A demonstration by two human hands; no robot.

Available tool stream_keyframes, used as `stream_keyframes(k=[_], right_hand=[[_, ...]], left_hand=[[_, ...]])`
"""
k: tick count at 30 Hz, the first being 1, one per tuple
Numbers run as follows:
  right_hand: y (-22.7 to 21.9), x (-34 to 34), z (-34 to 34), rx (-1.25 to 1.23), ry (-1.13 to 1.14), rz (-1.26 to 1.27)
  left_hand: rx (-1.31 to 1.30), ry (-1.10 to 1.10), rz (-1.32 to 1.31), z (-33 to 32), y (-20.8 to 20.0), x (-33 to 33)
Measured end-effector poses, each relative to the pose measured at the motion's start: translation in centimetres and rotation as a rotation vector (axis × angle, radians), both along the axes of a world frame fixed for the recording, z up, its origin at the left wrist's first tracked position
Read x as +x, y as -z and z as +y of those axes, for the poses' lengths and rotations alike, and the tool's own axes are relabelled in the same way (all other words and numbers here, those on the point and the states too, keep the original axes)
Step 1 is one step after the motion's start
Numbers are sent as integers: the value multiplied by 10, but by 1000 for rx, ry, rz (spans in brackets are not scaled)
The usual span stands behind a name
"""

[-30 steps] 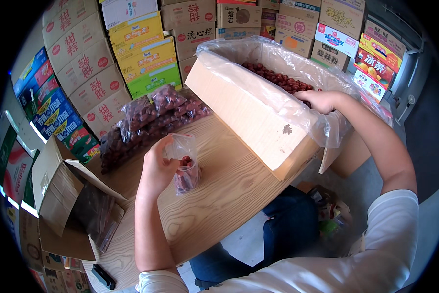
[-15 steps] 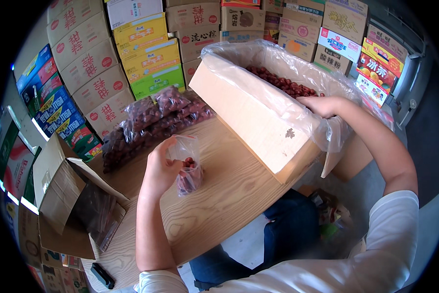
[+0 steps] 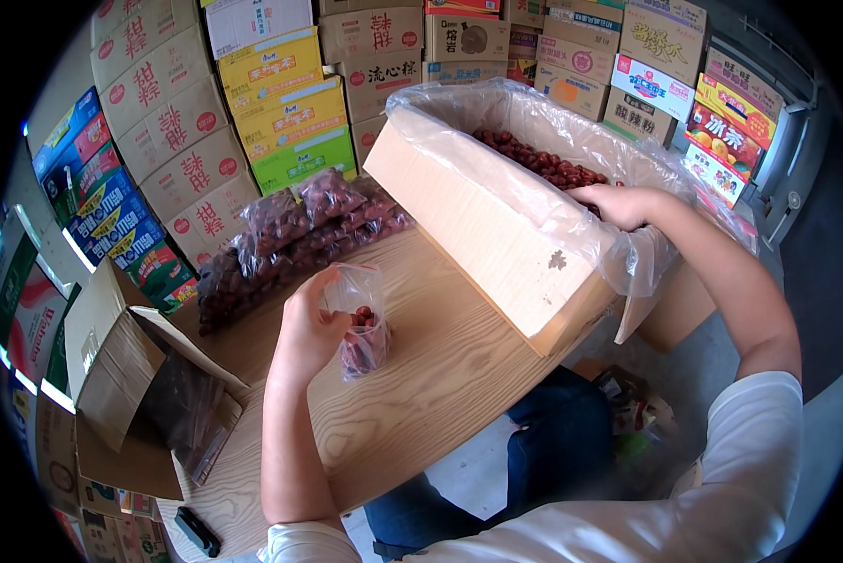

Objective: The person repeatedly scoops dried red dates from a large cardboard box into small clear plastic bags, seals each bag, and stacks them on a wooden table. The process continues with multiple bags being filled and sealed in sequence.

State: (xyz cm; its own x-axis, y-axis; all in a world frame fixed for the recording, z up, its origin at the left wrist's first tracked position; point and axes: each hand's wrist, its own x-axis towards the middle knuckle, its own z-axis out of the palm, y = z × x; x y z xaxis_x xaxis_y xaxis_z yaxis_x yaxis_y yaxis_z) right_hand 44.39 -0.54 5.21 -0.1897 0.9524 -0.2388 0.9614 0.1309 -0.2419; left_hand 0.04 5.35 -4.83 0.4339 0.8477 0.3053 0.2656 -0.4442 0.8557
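My left hand [image 3: 309, 321] grips the upper edge of a small clear plastic bag [image 3: 363, 360], its thumb and fingers closed on the plastic. The bag stands on the wooden table, its mouth held apart, with some red dates inside. On the right my right hand [image 3: 620, 207] reaches over the rim into a large carton [image 3: 482, 239] with a clear plastic liner [image 3: 661, 145]. Loose red dates [image 3: 544, 165] lie in the liner, and my right fingertips are down among them, hidden from view.
Filled bags of dates [image 3: 295, 225] are piled at the table's back. An open cardboard box [image 3: 126, 375] with flat clear bags [image 3: 187, 408] stands at left; a black object [image 3: 197, 531] lies near the table edge. Stacked cartons [image 3: 182, 141] line the wall.
Very little differs. My right hand has shifted slightly at the carton's dates; my left hand and the small bag stay in about the same place.
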Motion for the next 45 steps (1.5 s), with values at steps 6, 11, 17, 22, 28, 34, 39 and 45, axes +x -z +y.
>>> stream_keyframes(k=[6,11,17,22,28,34,39,45], right_hand=[[-11,-16,-3,-36,89,8],[-14,-21,-3,-35,95,21],[-15,-26,0,-78,113,-18],[-11,-24,0,-41,127,-13],[-15,-35,-5,1,136,-12],[-15,-31,-5,62,100,-43],[-1,-1,5,105,110,88],[-10,-9,2,179,209,227]], left_hand=[[1,1,3,0,0,0],[4,16,-31,3,3,-2],[2,7,-22,1,2,-1],[10,12,-20,1,3,0],[-8,8,10,-2,-2,0],[6,21,36,-1,-1,-3],[12,42,66,-4,-4,-1],[12,54,75,-5,-2,-8]])
